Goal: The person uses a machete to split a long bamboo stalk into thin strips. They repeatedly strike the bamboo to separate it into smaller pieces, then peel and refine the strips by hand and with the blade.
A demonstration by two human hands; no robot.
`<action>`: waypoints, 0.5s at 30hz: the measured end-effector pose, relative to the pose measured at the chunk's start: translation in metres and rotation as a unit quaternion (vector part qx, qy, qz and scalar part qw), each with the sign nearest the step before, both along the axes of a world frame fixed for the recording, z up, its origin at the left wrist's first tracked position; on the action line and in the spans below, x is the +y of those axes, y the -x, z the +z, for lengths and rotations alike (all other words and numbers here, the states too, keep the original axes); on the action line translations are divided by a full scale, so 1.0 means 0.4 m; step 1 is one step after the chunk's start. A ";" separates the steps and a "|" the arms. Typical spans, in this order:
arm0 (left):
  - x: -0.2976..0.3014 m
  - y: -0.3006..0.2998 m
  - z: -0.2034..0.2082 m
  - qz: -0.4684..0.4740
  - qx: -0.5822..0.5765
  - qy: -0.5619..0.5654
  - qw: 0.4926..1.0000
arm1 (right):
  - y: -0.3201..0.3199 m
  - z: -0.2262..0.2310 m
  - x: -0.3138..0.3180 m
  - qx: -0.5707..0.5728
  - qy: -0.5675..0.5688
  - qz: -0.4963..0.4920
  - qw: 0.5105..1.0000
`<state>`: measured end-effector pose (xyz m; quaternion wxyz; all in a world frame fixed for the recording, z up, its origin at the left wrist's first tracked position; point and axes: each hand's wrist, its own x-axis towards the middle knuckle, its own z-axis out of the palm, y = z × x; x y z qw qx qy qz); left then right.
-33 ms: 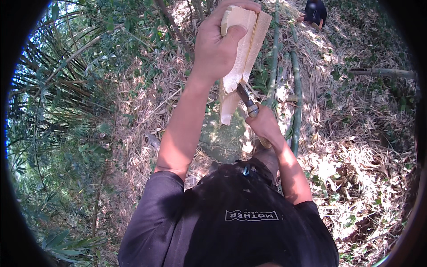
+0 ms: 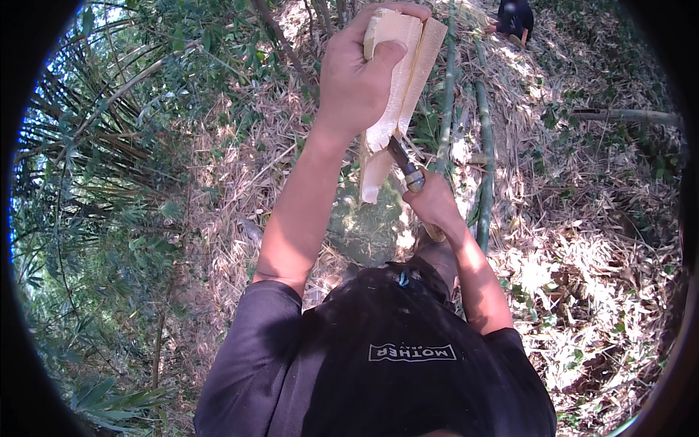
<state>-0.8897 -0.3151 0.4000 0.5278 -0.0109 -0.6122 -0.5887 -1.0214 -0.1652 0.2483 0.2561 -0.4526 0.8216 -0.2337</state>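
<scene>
My left hand [image 2: 358,80] is closed around the upper end of a pale split bamboo piece [image 2: 397,87], thumb across its face. A long crack runs down the piece, and its lower end is broken into jagged strips. My right hand [image 2: 431,200] grips a knife [image 2: 408,166] with a dark blade and a metal collar. The end of its handle shows below my fist. The blade meets the bamboo at the lower end of the crack; its tip is hidden there.
Two long green bamboo poles [image 2: 486,146] lie on the ground just right of my hands. Dry leaves [image 2: 582,269] cover the ground. Dense green bamboo growth [image 2: 95,167] stands on the left. Another person [image 2: 515,18] in dark clothes is at the far right.
</scene>
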 end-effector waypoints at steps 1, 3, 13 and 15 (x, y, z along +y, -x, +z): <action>0.013 0.005 -0.002 0.025 0.000 0.012 1.000 | 0.001 -0.003 0.008 -0.007 -0.003 -0.010 1.000; 0.040 0.021 -0.004 0.075 0.000 0.035 0.997 | -0.004 -0.012 0.029 -0.020 -0.008 -0.032 0.999; 0.117 0.016 -0.019 0.100 0.021 0.101 0.990 | -0.014 -0.152 0.115 -0.117 0.138 -0.014 0.983; 0.123 0.010 -0.026 0.084 0.027 0.093 0.992 | -0.012 -0.143 0.125 -0.176 0.114 -0.011 0.978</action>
